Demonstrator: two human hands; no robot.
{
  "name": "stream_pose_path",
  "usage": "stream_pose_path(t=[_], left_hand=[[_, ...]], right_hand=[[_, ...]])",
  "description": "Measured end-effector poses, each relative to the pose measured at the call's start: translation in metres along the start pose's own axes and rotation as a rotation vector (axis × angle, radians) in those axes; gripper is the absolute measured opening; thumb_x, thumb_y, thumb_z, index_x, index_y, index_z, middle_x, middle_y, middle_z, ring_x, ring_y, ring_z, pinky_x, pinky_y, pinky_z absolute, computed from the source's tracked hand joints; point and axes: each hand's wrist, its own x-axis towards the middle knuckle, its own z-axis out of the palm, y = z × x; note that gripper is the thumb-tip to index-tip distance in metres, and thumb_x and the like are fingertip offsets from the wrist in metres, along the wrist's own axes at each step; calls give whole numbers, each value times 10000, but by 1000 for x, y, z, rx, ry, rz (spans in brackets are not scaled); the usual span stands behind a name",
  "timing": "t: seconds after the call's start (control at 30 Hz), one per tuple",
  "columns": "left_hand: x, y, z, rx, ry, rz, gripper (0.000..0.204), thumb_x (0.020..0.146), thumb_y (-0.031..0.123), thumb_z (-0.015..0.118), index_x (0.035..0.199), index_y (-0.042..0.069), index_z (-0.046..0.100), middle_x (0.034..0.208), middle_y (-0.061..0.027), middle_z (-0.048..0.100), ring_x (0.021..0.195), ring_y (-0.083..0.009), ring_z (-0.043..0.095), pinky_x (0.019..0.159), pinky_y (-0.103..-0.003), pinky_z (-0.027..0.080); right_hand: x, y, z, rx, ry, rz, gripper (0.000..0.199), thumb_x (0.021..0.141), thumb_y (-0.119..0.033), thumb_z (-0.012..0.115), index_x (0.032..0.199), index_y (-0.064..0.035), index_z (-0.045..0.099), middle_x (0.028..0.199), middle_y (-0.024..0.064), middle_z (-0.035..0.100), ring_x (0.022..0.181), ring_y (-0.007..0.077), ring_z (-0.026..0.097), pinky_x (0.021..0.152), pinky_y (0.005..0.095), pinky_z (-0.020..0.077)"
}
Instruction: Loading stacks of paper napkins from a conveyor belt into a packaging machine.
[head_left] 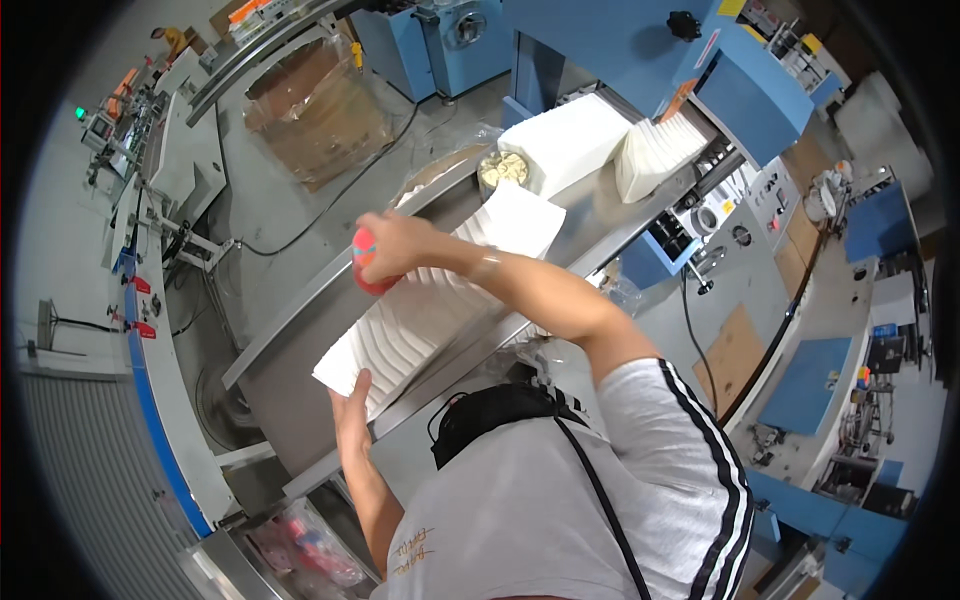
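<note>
A long row of white sheets point(400, 325), wavy along its top, lies slantwise on the metal worktable before me. My left hand point(350, 408) grips its near left end, thumb on the face and the other fingers largely hidden. Over the row's far side, my right hand point(405, 245) is closed around a red rounded object point(366, 268) with light blue marks; its exact kind is unclear. Farther along the table, a clear round tub point(503, 172) holds pale yellow pieces. Beside it stand a white block of sheets point(565, 140) and a smaller wavy white stack point(660, 155).
Raised metal rims point(300, 310) edge the table. Blue machinery point(610, 50) stands beyond its far end. On the floor at the back left sits a large plastic-wrapped carton point(320, 110), with a black cable running nearby. A plastic bag with red items point(310, 545) lies low at the left.
</note>
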Motion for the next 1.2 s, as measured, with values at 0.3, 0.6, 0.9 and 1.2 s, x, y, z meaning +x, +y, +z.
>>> stream_pose_path(t=[0.3,0.6,0.9,1.2], left_hand=[[2,-5,1,-64,-8,9,826,908,182,702,1552,-13,223,1577,-161,301,1450,-262,286,1190,-369,199],[3,-2,2,-20,-2,-20,808,916,229,710,1535,-29,259,1554,-144,352,1436,-245,316,1190,-364,207],[2,-6,2,-35,26,-26,880,897,259,735,1548,-30,218,1561,-159,331,1439,-255,307,1192,-363,203],[3,-6,-1,-50,4,-17,888,893,260,741,1547,-33,217,1560,-172,322,1444,-264,296,1195,-367,197]], right_hand=[[-122,88,-179,-323,644,511,873,675,-509,760,1340,-21,472,1212,311,578,1047,454,643,901,456,534],[-138,161,-200,-165,377,753,958,613,-581,741,1314,27,501,1177,306,629,1098,415,648,942,418,516],[-153,175,-179,-272,174,771,987,620,-534,754,1371,40,469,1277,268,601,1154,391,626,975,413,505],[-123,213,-175,-479,275,874,796,767,-482,703,1304,63,486,1234,258,620,1144,368,638,964,388,512]])
